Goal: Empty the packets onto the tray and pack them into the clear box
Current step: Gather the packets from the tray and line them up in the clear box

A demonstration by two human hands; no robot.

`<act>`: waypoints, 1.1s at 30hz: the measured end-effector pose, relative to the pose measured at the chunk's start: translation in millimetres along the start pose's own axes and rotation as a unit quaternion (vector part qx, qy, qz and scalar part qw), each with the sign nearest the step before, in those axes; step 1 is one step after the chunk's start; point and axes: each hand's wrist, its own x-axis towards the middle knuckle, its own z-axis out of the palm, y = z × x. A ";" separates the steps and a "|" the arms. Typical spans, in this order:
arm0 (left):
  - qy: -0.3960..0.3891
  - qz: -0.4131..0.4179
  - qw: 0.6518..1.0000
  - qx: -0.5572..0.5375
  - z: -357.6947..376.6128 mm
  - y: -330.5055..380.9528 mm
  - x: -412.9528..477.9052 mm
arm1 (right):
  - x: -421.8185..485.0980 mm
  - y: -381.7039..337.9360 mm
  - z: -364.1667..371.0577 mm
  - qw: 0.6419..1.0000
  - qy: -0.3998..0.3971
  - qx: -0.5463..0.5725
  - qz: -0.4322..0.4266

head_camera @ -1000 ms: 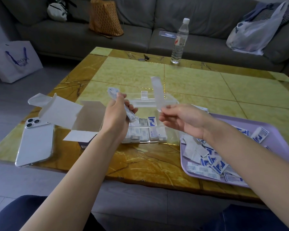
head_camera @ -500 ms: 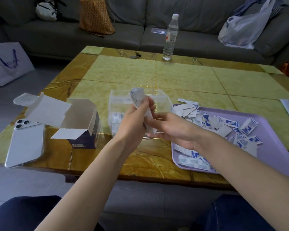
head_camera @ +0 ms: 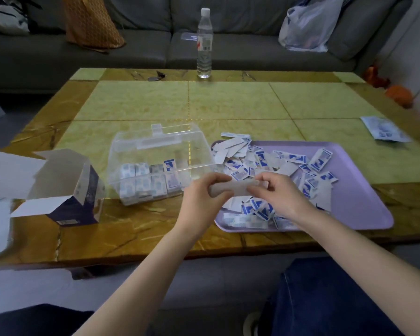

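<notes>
A stack of packets (head_camera: 235,187) lies level between my two hands, just above the left edge of the purple tray (head_camera: 364,209). My left hand (head_camera: 204,192) grips its left end and my right hand (head_camera: 279,195) pinches its right end. Many loose blue-and-white packets (head_camera: 272,166) are heaped on the tray. The clear box (head_camera: 155,156) stands left of the tray with its lid up. Several packets (head_camera: 148,180) stand in a row along its front wall.
An opened cardboard carton (head_camera: 66,187) lies left of the clear box, and a phone sits at the far left edge. A water bottle (head_camera: 205,42) stands at the table's far side. A flat pouch (head_camera: 383,128) lies at the right. A sofa with bags is behind.
My hands have come together and dropped to the right, over the tray's left edge. The packets I held apart a second ago are now one level stack between both hands.
</notes>
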 end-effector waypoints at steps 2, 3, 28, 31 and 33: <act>-0.031 0.007 0.998 0.061 12.8 -8.9 -0.7 | -3.1 14.0 2.8 0.999 0.025 -0.029 0.002; -0.054 0.015 0.994 0.093 18.9 -13.2 -0.8 | -5.5 19.4 7.4 0.999 0.032 -0.030 0.000; -0.100 0.069 0.936 0.330 15.8 4.4 4.3 | -2.0 3.6 10.9 0.940 0.066 -0.250 -0.225; -0.100 0.091 0.936 0.324 -1.9 16.1 8.2 | 2.1 -12.5 15.0 0.875 0.065 -0.377 -0.297; -0.098 0.101 0.937 0.319 -15.2 19.7 10.5 | 4.3 -25.2 19.8 0.840 0.074 -0.431 -0.321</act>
